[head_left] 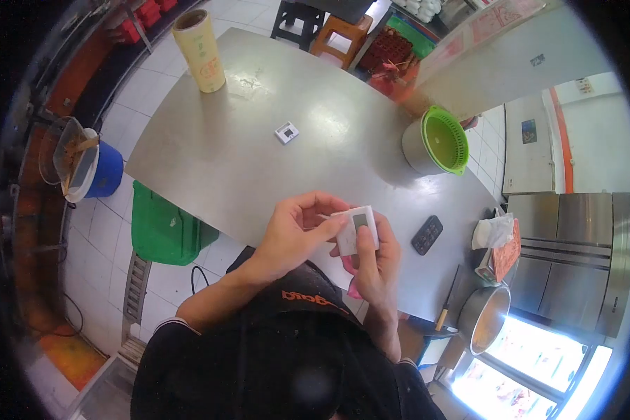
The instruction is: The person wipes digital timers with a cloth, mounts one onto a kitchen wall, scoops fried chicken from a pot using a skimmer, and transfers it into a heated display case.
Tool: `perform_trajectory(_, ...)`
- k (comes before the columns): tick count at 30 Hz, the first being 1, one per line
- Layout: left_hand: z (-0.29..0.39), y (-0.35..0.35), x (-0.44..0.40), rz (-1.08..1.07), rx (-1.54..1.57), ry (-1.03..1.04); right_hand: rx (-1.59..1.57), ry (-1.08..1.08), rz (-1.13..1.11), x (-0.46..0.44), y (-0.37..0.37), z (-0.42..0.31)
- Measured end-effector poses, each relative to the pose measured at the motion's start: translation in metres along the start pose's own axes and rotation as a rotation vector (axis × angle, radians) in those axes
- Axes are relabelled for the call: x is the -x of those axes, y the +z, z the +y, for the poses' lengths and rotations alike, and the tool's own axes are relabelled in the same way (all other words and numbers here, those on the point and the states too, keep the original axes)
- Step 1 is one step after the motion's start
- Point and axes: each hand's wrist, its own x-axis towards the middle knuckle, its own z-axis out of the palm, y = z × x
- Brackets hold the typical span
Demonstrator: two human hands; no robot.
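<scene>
Both hands meet over the near edge of the steel table around a small white digital timer or similar device (348, 238) with a grey display. My right hand (378, 266) grips it from the right, thumb lying on its front near the display. From the other side, my left hand (297, 234) pinches its left edge between thumb and curled fingers. Something pink (347, 264) shows beneath the device by my right hand; its kind is unclear. Farther out on the table lies a second small white device (285, 133) with a dark square on it.
On the steel table (294, 84) stand a roll of plastic wrap (201, 56) and a pot with a green strainer basket (444, 140). A dark remote control (427, 234) lies at right, near a knife (444, 311) and a metal pot (484, 318). A green bin (164, 224) is at left.
</scene>
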Motion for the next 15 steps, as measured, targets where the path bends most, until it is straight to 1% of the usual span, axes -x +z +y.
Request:
perform_trajectory(1,-0.003,-0.003,-0.002,-0.035,0.099,-0.059,-0.006,0.000,0.003,-0.001,-0.003,0.000)
perform_trajectory(3,-0.008,-0.005,-0.003,-0.049,0.102,-0.092,0.011,0.083,-0.069,-0.002,-0.007,0.000)
perform_trajectory(4,-0.009,-0.006,-0.003,-0.062,0.110,-0.122,0.004,0.085,-0.060,-0.002,-0.006,0.001)
perform_trajectory(5,-0.010,-0.006,-0.001,-0.068,0.103,-0.130,-0.079,0.081,-0.021,-0.001,-0.005,0.002)
perform_trajectory(6,-0.011,-0.004,0.001,-0.009,0.156,-0.128,-0.161,0.073,0.017,-0.001,-0.004,0.003)
perform_trajectory(7,-0.011,-0.003,0.002,0.050,0.207,-0.124,-0.169,0.070,0.026,-0.001,-0.004,0.003)
perform_trajectory(9,-0.011,-0.002,0.004,0.068,0.205,-0.098,-0.161,0.041,-0.008,0.001,-0.004,0.004)
perform_trajectory(12,-0.010,0.000,0.004,0.094,0.208,-0.045,-0.091,0.031,0.044,0.004,0.003,0.005)
perform_trajectory(15,-0.011,0.000,0.005,0.110,0.202,-0.002,-0.087,0.031,0.068,0.004,0.005,0.007)
